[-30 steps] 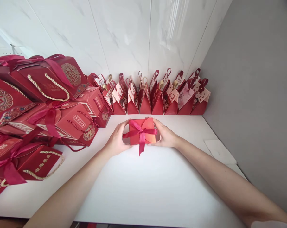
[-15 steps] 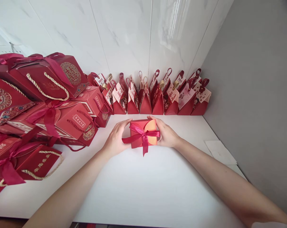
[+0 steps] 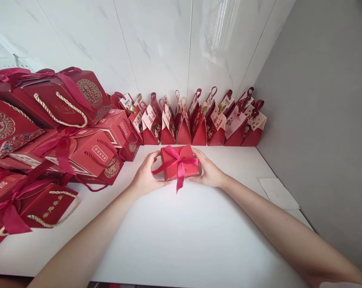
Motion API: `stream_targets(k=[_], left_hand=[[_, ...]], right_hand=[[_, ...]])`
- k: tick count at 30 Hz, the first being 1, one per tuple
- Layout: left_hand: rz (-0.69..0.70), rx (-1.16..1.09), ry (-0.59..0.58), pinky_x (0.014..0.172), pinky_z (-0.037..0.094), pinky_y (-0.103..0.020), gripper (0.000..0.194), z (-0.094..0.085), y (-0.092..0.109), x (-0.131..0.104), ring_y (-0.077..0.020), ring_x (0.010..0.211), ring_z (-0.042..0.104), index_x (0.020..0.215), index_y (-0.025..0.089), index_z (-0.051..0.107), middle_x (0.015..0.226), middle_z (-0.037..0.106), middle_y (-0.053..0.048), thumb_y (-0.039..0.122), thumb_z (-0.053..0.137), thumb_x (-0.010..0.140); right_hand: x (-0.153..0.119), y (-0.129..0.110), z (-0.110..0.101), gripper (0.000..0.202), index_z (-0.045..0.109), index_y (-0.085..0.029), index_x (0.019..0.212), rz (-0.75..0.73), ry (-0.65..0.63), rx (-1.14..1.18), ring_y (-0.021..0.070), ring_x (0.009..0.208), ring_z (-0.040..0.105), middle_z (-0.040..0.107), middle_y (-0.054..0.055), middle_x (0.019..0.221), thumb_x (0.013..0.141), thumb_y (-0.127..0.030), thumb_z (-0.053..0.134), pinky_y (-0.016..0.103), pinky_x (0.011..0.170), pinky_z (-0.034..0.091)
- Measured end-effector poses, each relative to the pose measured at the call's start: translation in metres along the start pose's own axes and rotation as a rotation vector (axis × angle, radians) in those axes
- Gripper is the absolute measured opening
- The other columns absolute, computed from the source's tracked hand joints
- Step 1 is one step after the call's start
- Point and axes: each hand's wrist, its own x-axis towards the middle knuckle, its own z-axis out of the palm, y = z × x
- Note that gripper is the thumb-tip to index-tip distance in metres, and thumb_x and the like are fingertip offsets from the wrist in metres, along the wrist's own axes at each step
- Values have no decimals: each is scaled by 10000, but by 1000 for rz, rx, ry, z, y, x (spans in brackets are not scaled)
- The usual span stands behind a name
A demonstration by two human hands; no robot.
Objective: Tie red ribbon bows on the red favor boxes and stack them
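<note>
A small red gift box, tied with a magenta ribbon bow, sits between my two hands just above or on the white tabletop. My left hand grips its left side, fingers toward the far edge and thumb along the near bottom edge. On the opposite side my right hand is closed on the box in a mirrored hold. One ribbon tail hangs over the near face; another points left toward my left hand. The underside of the box is hidden.
Several red triangular favor boxes with loop handles line the marbled wall behind. Larger red gift boxes with rope handles are stacked at left. White paper sheets lie at right on the white table, beside a grey wall.
The gift box has shifted slightly away and left, and it is turned and tilted a little. The orange sheen on its lid is gone. Both hands still hold its sides.
</note>
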Motion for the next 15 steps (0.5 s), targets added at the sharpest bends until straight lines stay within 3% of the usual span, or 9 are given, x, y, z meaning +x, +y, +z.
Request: stream_targets(k=[4, 7, 8, 9, 11, 13, 15], left_hand=[[-232, -373, 62, 1014, 473, -505, 820, 0, -8, 6, -319, 1177, 595, 1295, 212, 455, 1310, 570, -139, 383, 848, 596], [-383, -604, 130, 955, 515, -472, 674, -2, -10, 10, -325, 1174, 598, 1258, 198, 512, 1305, 587, -139, 489, 755, 701], [-417, -645, 146, 932, 529, -463, 643, -2, -9, 10, -330, 1193, 585, 1252, 203, 526, 1325, 580, -133, 522, 720, 729], [-447, -675, 151, 904, 545, -458, 627, -2, -8, 10, -335, 1207, 574, 1254, 211, 530, 1343, 572, -126, 548, 691, 750], [-500, -714, 144, 844, 570, -462, 620, -1, -4, 8, -343, 1203, 574, 1268, 228, 519, 1360, 563, -117, 579, 653, 775], [-520, -747, 133, 826, 579, -468, 595, 2, 0, 5, -338, 1177, 594, 1270, 235, 512, 1358, 567, -115, 583, 626, 802], [-535, -795, 115, 837, 578, -478, 555, 7, 3, 2, -327, 1143, 623, 1270, 246, 502, 1324, 598, -109, 569, 602, 830]], right_hand=[[8, -12, 2, 781, 298, -302, 1459, 124, 104, 195, 290, 1397, 338, 303, 106, 1521, 786, -291, 695, 513, 1084, 400], [16, -45, 3, 444, 500, -296, 1224, 203, 474, 356, 245, 1211, 499, 427, 82, 1377, 802, -204, 602, 436, 952, 490], [17, -61, 3, 311, 547, -283, 1093, 220, 642, 417, 220, 1082, 546, 498, 67, 1241, 800, -192, 598, 389, 871, 514], [16, -81, 3, 212, 564, -273, 991, 227, 685, 518, 195, 958, 563, 542, 45, 1070, 802, -188, 605, 346, 808, 515], [8, -123, 2, 96, 578, -254, 891, 228, 477, 827, 161, 772, 557, 551, 17, 875, 817, -213, 623, 296, 703, 503], [-6, -163, 0, 133, 585, -250, 911, 227, 129, 1145, 147, 707, 570, 582, 15, 846, 818, -302, 664, 272, 637, 499], [-22, -193, -4, 219, 592, -245, 946, 253, -173, 1250, 168, 744, 628, 641, 41, 886, 872, -451, 576, 288, 653, 518]])
